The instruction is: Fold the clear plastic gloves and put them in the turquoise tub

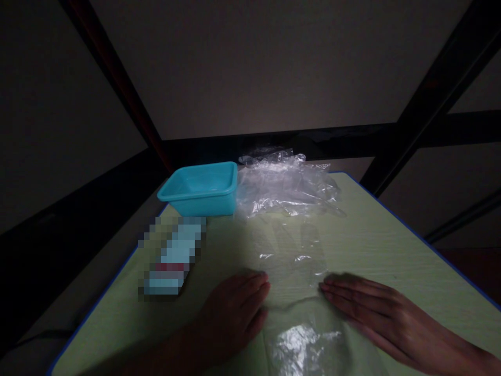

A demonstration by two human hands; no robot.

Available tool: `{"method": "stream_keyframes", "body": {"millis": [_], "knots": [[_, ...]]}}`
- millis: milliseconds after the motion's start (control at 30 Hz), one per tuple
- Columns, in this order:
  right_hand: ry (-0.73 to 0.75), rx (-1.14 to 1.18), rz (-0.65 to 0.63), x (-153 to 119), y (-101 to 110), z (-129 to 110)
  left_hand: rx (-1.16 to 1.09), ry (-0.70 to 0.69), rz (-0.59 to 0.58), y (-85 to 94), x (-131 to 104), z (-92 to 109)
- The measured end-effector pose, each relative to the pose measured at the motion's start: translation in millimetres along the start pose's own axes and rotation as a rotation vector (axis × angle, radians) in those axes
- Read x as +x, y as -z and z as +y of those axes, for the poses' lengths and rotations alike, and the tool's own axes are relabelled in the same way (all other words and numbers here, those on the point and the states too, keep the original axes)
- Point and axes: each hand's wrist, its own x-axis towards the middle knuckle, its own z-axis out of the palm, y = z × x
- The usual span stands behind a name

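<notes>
A clear plastic bag lies flat on the table in front of me, its near part shiny and reaching the bottom of the view. At its left edge rests my left hand, fingers stretched out and slightly bent, the thumb a little apart. My right hand lies along the bag's right edge, open, with straight fingers side by side and fingertips touching or very near the plastic. Neither hand grips anything that I can see. Beyond the flat bag, a loose heap of crumpled clear plastic bags sits near the table's far edge.
A turquoise plastic basin stands at the far left, against the heap. Nearer on the left lies a pixelated, oblong object. The pale green table has a blue edge. Dark bars and panels rise behind it.
</notes>
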Motion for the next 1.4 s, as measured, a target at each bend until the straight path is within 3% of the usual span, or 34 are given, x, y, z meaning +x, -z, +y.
{"method": "stream_keyframes", "body": {"millis": [400,667,1400], "knots": [[-0.028,0.083,0.030,-3,-2,3,-0.011,-0.039,-0.008,-0.3,-2,-4],[-0.023,0.080,0.024,-12,-10,4,-0.125,0.176,0.045,-4.3,-4,-7],[-0.032,0.042,0.055,-17,-17,5,-0.344,0.175,0.035,-3.8,0,-10]]}}
